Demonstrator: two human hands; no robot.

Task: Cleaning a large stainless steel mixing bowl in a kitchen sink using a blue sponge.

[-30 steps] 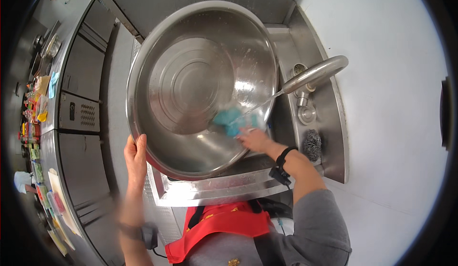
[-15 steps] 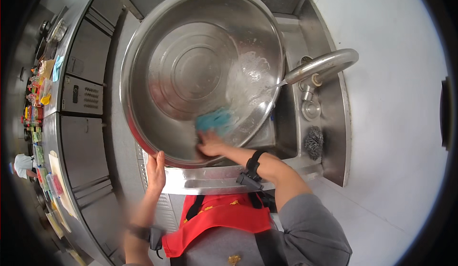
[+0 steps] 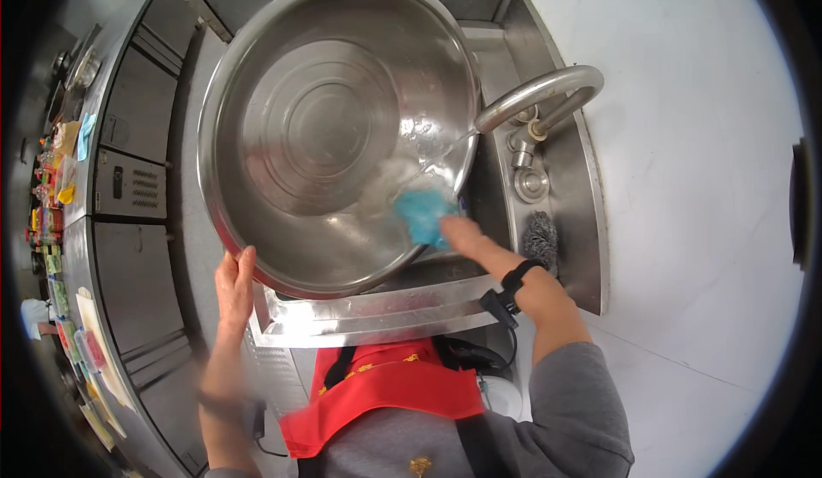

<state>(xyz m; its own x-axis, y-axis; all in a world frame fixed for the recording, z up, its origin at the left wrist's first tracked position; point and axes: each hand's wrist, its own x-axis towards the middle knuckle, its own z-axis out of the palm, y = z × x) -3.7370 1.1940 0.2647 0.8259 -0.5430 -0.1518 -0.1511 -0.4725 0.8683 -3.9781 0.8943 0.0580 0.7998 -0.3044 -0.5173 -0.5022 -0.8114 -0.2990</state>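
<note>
A big round stainless steel basin is tilted over the sink. My left hand is closed on its near-left rim, thumb at the edge. In my right hand is a blue cloth, blurred by motion, at the basin's right wall near the rim. Water runs from the curved faucet into the basin and splashes on the wall just beyond the cloth.
A grey scouring ball and a round metal drain fitting lie on the sink's right ledge, beside a white wall. Along the left stands a steel counter with bottles, boxes and a chopping board. Another person is far left.
My right hand has wiped the cloth rightward and up toward the basin's right rim. My left hand still grips the rim. The whole view has shifted slightly, with the basin farther left.
</note>
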